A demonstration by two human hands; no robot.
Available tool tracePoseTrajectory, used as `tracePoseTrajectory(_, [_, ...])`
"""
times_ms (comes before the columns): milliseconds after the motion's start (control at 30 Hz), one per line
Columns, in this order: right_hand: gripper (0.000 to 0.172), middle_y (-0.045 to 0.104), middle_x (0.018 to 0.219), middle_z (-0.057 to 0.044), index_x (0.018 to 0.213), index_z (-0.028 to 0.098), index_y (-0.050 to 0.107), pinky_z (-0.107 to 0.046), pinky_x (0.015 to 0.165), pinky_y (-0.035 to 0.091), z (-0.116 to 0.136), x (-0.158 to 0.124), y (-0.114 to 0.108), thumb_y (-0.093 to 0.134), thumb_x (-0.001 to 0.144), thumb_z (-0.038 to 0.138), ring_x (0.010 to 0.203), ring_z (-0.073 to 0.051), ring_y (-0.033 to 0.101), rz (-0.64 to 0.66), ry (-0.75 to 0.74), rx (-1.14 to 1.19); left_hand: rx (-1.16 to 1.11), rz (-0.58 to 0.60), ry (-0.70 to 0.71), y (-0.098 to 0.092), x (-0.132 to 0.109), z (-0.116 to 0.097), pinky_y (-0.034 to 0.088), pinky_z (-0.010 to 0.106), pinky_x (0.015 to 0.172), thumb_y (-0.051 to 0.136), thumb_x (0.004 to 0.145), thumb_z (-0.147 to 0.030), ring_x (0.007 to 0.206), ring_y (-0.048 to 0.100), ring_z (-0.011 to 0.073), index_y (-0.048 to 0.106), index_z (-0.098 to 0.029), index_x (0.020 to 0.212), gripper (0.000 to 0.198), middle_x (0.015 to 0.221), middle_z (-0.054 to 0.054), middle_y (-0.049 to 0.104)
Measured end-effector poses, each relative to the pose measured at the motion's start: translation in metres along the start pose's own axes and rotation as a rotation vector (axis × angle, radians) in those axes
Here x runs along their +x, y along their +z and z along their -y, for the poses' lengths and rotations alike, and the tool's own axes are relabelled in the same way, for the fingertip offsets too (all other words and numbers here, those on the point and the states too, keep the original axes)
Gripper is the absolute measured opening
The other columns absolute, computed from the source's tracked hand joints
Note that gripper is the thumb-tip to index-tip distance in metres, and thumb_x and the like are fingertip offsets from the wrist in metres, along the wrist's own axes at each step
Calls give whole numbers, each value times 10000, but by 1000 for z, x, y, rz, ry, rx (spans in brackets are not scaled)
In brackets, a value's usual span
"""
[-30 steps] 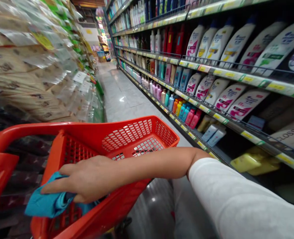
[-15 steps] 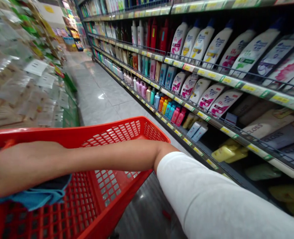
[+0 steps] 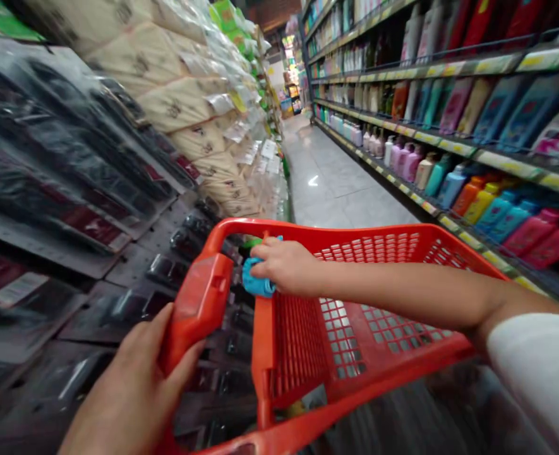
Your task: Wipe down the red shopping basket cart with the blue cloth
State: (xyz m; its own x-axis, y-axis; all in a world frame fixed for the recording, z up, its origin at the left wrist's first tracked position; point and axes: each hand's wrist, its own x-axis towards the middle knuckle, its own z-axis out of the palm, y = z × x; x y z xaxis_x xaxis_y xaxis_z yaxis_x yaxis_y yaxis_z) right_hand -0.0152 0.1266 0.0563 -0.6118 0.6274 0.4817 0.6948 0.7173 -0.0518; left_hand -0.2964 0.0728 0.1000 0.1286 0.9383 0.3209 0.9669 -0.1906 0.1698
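A red plastic shopping basket (image 3: 378, 253) with a looped handle (image 3: 203, 297) is in front of me in a shop aisle. My left hand (image 3: 134, 388) grips the lower part of the handle at the near left. My right hand (image 3: 283, 265), with a white sleeve on the arm, reaches across the basket and presses a blue cloth (image 3: 255, 284) against the basket's left rim, fingers closed on the cloth. Something green shows just behind the cloth.
Shelves of shampoo and lotion bottles (image 3: 454, 183) run along the right. Racks of packaged goods (image 3: 94, 158) in beige and dark wrappers fill the left. The tiled aisle floor (image 3: 336, 189) leads ahead between them.
The view swung left. My left hand has come into view on the handle. My right hand still holds the blue cloth, now at the basket's far left rim.
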Motion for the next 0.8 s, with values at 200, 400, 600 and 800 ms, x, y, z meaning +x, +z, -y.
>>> tracePoseTrajectory(200, [143,640,1182,-46,1004,243,733,-288,658,385,-5,0,10,671,875,244,964,-209,515,8,-108,83,68,59,-24,-2,-6,-8,577,459,962,457,824,-654,1168,672,319,532,-203,1395,731,1363,116,636])
tracePoseTrajectory(400, [271,603,1278,-110,1159,230,722,-326,757,468,-16,-2,15,597,918,228,989,-226,561,24,192,54,76,72,8,-9,-3,-12,581,455,962,478,837,-622,1155,680,310,535,-199,1389,698,1350,117,643])
tracePoseTrajectory(600, [382,574,1375,-73,1264,278,668,-356,857,510,-13,-23,26,647,884,236,1087,-234,576,-73,108,181,101,54,3,-8,-7,-5,589,471,950,490,823,-644,1147,681,319,530,-252,1414,710,1325,91,663])
tracePoseTrajectory(800, [504,453,1460,-119,1344,225,564,-437,1010,499,-33,-21,56,619,847,160,1264,-270,527,-212,239,353,79,41,-3,-6,-4,5,580,507,953,538,772,-687,1126,686,334,549,-319,1407,733,1303,68,686])
